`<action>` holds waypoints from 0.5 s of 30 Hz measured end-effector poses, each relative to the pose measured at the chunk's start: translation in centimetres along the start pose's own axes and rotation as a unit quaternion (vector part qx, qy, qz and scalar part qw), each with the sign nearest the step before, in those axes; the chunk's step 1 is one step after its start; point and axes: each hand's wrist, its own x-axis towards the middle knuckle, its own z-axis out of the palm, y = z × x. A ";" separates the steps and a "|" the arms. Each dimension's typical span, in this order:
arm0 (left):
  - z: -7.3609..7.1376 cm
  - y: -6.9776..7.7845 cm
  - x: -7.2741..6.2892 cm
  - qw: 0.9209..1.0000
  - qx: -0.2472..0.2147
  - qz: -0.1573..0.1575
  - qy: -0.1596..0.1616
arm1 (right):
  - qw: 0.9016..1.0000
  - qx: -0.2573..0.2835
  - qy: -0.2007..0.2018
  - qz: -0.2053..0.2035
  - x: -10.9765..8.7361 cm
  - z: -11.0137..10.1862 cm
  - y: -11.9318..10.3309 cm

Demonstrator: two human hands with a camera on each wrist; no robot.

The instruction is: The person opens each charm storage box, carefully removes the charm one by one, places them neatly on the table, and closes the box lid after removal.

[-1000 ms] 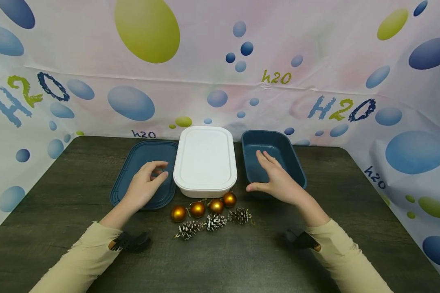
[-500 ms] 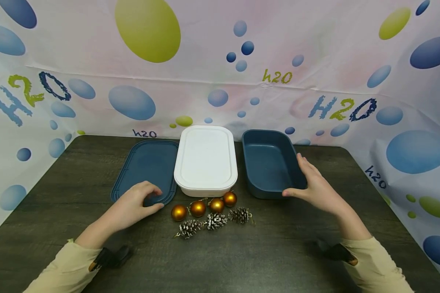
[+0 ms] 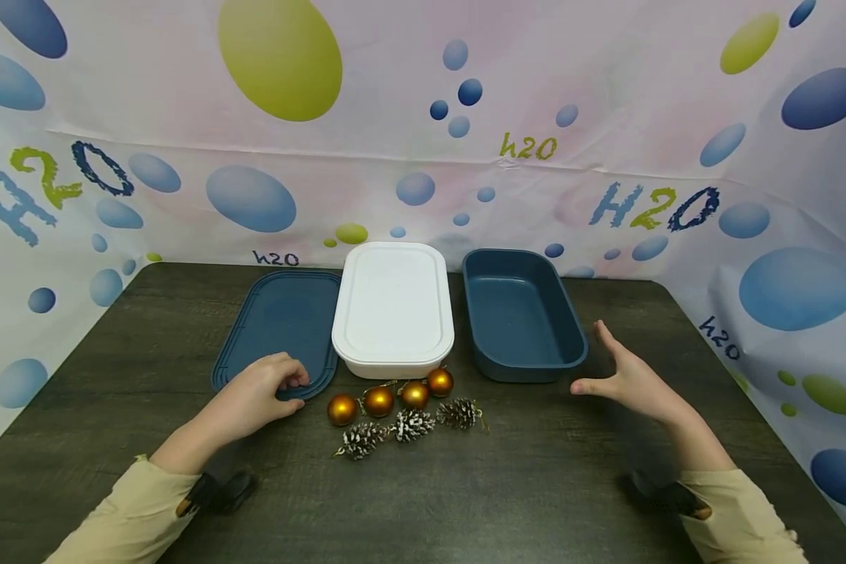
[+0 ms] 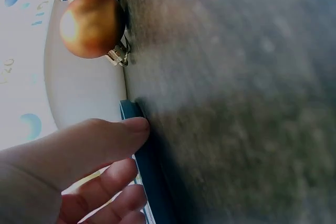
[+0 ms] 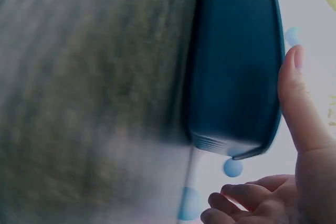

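My left hand point(image 3: 261, 395) is at the near edge of a flat dark blue lid point(image 3: 289, 313). In the left wrist view, the thumb point(image 4: 137, 125) lies against the lid's edge, with curled fingers on its other side, pinching it. The lid lies flat on the table. To the right, my right hand point(image 3: 630, 380) is spread beside a dark blue food container point(image 3: 529, 368), with thumb and fingers apart and a small gap to its wall. Between lid and container stands a white container point(image 3: 395, 368) with its white lid point(image 3: 395, 301) on.
Several orange Christmas baubles point(image 3: 378, 401) lie in a row before the white container. Nearer still are 3 frosted pine cones point(image 3: 413, 425). Behind the dark wooden table point(image 3: 423, 509) hangs a printed backdrop point(image 3: 366, 157).
My left hand has come back to the lid's near edge and its fingers have curled in. My right hand has moved from over the blue container, past its near right corner, and away rightward.
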 end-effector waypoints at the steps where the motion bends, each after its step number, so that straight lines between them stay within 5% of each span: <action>1: 0.0 0.0 0.1 1.000 0.002 -0.002 -0.003 | 1.000 0.000 -0.003 -0.001 0.1 0.1 0.2; 8: 0.1 0.5 0.4 0.999 0.026 -0.006 -0.031 | 1.000 -0.001 -0.012 0.001 0.9 0.9 0.4; 15: 0.0 1.1 0.2 0.998 0.055 -0.023 -0.012 | 0.999 0.028 -0.009 -0.021 1.0 1.2 0.5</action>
